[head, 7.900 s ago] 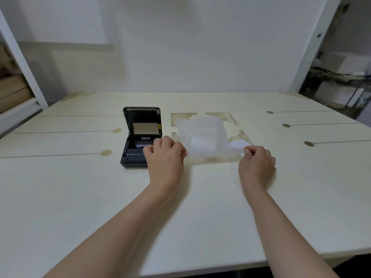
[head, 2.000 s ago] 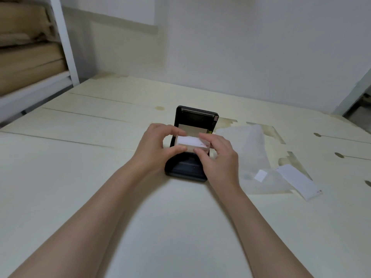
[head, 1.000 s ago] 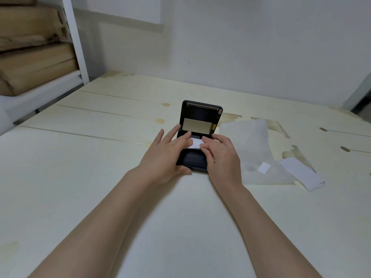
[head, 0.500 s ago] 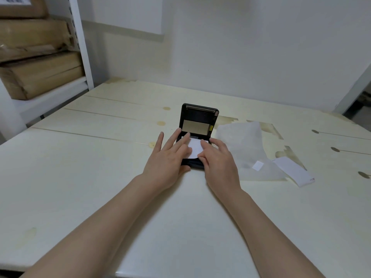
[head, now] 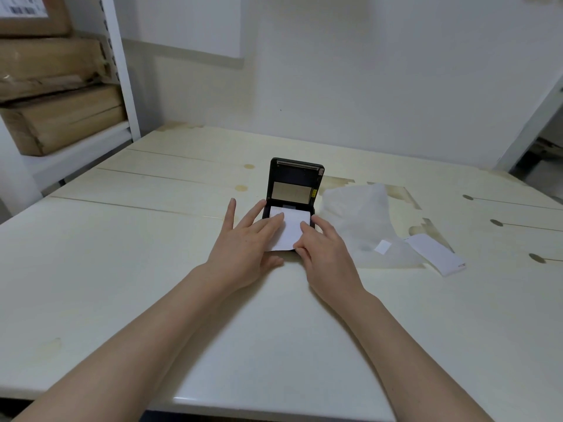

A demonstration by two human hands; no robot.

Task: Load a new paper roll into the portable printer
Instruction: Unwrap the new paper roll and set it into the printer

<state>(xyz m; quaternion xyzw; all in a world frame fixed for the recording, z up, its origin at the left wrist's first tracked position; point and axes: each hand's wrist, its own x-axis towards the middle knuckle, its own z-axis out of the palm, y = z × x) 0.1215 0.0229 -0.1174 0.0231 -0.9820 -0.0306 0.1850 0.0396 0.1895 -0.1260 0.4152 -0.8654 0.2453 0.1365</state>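
The black portable printer (head: 294, 181) sits mid-table with its lid standing open. A white paper roll (head: 289, 215) lies in its bay, and a strip of paper from it runs forward over the printer's front. My left hand (head: 246, 245) lies flat, fingers spread, pressing the strip's left side. My right hand (head: 324, 248) pinches the strip's front right edge. The printer's lower body is mostly hidden under the paper and my hands.
A crumpled clear plastic wrapper (head: 362, 226) lies right of the printer, with a loose white paper strip (head: 437, 254) beyond it. Cardboard boxes (head: 58, 117) fill a white shelf at the left. The white table (head: 122, 269) ends close to me.
The roll went from between my fingers above the printer down into the bay. Since then the paper strip has been drawn further forward over the printer's front.
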